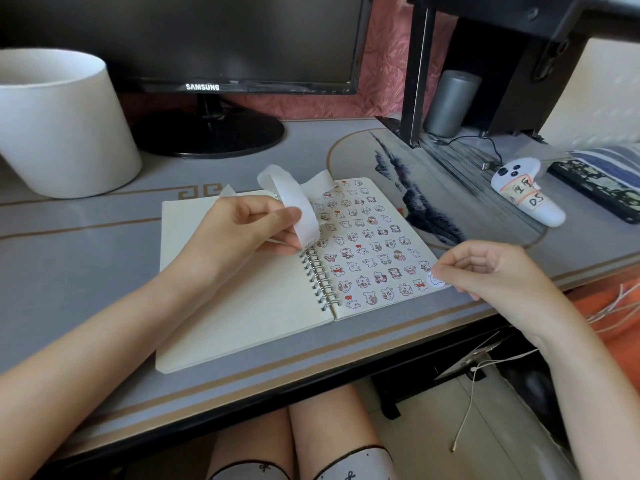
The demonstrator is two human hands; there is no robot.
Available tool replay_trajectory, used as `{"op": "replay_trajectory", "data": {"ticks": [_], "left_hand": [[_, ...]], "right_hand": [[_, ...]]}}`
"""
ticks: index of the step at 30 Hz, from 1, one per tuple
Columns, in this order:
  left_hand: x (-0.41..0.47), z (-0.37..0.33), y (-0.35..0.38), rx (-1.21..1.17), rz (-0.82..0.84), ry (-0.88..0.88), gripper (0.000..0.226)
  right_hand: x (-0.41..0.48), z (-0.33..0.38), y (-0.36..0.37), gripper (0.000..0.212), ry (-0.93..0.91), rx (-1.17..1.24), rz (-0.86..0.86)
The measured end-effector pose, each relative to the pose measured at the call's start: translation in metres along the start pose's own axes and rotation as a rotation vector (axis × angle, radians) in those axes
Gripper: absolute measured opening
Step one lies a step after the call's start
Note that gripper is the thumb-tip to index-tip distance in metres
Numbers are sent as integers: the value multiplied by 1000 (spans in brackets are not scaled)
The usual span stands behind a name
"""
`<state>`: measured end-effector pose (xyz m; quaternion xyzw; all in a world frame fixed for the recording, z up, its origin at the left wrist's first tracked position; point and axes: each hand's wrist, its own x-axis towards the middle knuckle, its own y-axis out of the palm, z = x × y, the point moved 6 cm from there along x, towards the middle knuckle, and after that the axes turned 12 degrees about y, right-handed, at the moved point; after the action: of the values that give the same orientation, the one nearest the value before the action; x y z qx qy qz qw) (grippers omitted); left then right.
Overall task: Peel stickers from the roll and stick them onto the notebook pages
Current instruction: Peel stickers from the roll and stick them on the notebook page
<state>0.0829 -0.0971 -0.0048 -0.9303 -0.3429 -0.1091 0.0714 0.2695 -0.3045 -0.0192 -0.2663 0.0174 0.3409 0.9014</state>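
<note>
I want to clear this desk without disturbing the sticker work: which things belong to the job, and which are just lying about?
Part of the job: notebook; sticker strip, held by the left hand; sticker, pinched by the right hand.

Lying about: monitor; white tub; grey cylinder; white controller.

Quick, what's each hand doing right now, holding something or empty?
Left hand: pinching the white sticker strip.
Right hand: pinching one sticker by the notebook page's corner.
</note>
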Motion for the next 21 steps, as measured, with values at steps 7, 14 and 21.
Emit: {"op": "replay_trajectory", "data": {"ticks": [7,14,21], "left_hand": [[0,0,0,-3,3,5,20],[0,1,0,3,5,7,20],[1,2,-1,-6,1,2,19]], "right_hand": [[-3,5,3,11,-43,2,-9],[-1,2,3,12,-85,-53,-40],[0,1,3,14,-131,-104,-73]]}}
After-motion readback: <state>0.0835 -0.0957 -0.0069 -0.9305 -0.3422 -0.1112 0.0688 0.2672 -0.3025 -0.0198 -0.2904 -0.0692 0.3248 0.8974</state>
